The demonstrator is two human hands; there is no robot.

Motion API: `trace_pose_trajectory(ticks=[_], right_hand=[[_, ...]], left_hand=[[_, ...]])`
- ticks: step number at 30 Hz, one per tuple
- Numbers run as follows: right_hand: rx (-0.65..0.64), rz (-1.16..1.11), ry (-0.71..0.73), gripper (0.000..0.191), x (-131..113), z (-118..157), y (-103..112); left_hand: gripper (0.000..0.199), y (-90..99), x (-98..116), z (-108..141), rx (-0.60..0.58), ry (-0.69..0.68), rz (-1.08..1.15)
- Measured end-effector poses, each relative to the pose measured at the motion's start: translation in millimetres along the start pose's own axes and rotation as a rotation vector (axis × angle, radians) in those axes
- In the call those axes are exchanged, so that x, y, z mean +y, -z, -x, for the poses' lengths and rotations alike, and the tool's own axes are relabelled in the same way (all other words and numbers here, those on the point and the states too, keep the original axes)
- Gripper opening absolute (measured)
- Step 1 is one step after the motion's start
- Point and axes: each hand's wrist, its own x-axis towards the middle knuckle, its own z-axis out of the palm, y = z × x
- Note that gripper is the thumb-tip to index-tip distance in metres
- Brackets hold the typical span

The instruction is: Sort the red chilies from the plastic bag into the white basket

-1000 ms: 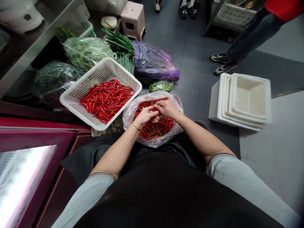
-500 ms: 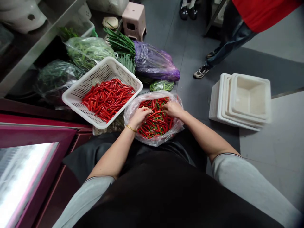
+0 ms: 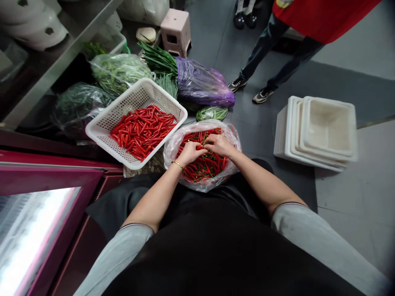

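A clear plastic bag (image 3: pixel 232 142), its mouth wide, holds many red chili peppers (image 3: pixel 212 163) with green stems. Above this heap my left hand (image 3: pixel 191 153), a gold bracelet at its wrist, is closed in a pinch on a red chili pepper (image 3: pixel 200 147). My right hand (image 3: pixel 219 144) meets it from the other side, fingers pinched at the same pepper's end; its exact grip is partly hidden. Left of the bag, a white perforated basket (image 3: pixel 101 130) tilts towards me with a pile of red chilies (image 3: pixel 143 129) that show hardly any green.
Behind the basket lie bagged greens (image 3: pixel 120 72) and a purple bag (image 3: pixel 205 84) of long green stalks. A pink stool (image 3: pixel 175 28) stands further back. Stacked white bins (image 3: pixel 330 127) are at right. A person in red (image 3: pixel 327 18) stands ahead; a magenta-framed cabinet (image 3: pixel 89 181) is left.
My hands have come together over the bag, a chili pepper now between them; before, they were apart among the chilies. The person in red has shifted, and both legs now show.
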Motion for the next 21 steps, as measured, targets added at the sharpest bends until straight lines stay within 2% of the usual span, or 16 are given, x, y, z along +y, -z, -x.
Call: trace_pose_trajectory(ticks=[3, 6, 8, 11, 13, 14, 16, 18, 20, 21], right_hand=[[-0.125, 0.105, 0.103, 0.016, -3, -2, 14], [-0.235, 0.001, 0.172, 0.025, -2, -6, 24], [-0.163, -0.173, 0.144, 0.037, 1, -6, 22], [0.069, -0.369, -0.032, 0.052, 11, -3, 12], [0.174, -0.255, -0.138, 0.051, 21, 3, 4], [0.169, -0.126, -0.159, 0.046, 26, 7, 1], [0.073, 0.189, -0.159, 0.036, 34, 13, -5], [-0.076, 0.465, -0.146, 0.035, 39, 15, -8], [-0.205, 0.618, -0.11, 0.037, 39, 12, -9], [-0.252, 0.65, -0.076, 0.037, 37, 10, -7]], left_hand=[[0.023, 3.6, 5, -1, -0.043, -0.117, -0.152], [0.019, 12.7, 15, -4, -0.096, -0.244, -0.173], [0.019, 23.4, 25, -5, -0.091, -0.339, -0.112], [0.021, 41.1, 38, -1, -0.028, -0.403, 0.065], [0.025, 49.9, 38, 4, 0.021, -0.303, 0.264], [0.029, 52.9, 34, 6, 0.034, -0.214, 0.393], [0.035, 56.1, 24, 11, 0.036, -0.027, 0.666], [0.036, 55.5, 12, 13, -0.003, 0.108, 0.849], [0.031, 50.6, 5, 14, -0.014, 0.184, 0.852], [0.027, 46.1, 2, 13, 0.0, 0.195, 0.774]])
